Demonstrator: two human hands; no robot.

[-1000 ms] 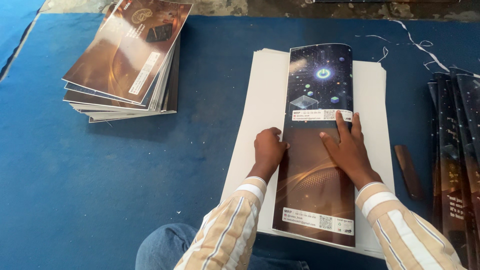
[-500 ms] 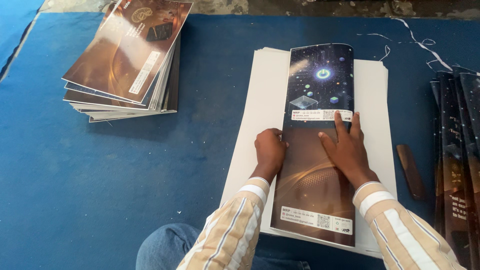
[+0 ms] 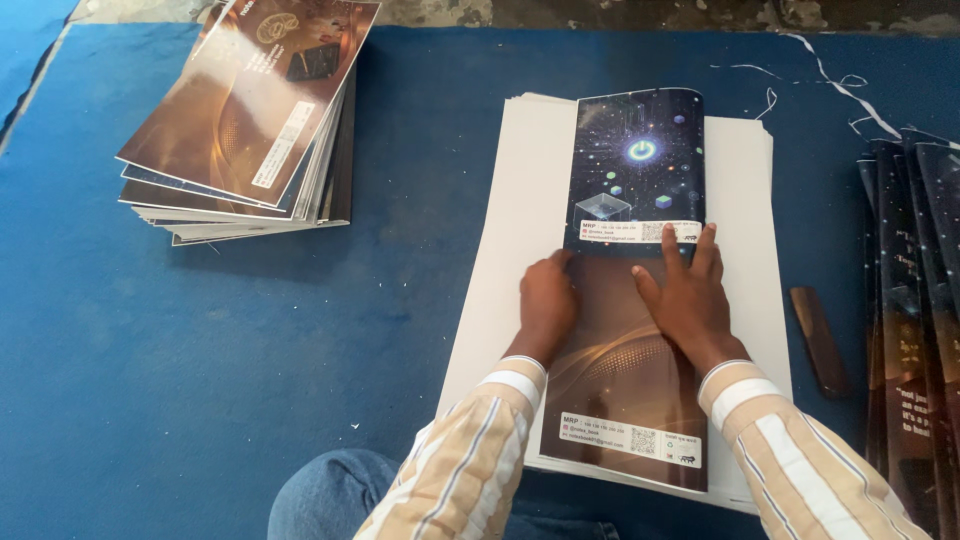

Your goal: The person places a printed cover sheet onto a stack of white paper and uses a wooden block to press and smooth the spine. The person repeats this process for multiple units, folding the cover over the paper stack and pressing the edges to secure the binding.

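Printed cover sheet (image 3: 633, 290), long and glossy, lies lengthwise on a stack of white sheets (image 3: 510, 250) in the middle of the blue mat (image 3: 200, 380) that covers the work surface. Its far half shows a dark starry design with glowing blue shapes, its near half a brown one with fine curved lines, and a pale label strip crosses it at the middle and again near the person's end. The left hand (image 3: 547, 305) rests on the sheet's left edge about halfway along, fingers curled loosely under and knuckles up, pressing down and gripping nothing. The right hand (image 3: 688, 295) lies flat and open just beside it on the brown half, fingers spread and fingertips reaching the middle label strip. Both wrists come out of striped beige-and-white sleeves (image 3: 470, 470), and a knee in blue jeans (image 3: 330, 500) shows at the bottom edge. A small dark brown wooden block (image 3: 820, 340) lies on the mat just to the right of the white stack, apart from the right hand. Farther right, at the frame's edge, is a pile of dark printed covers (image 3: 915, 300). At the far left of the mat sits a fanned stack of brown-covered notebooks (image 3: 245, 120), well apart from both hands.
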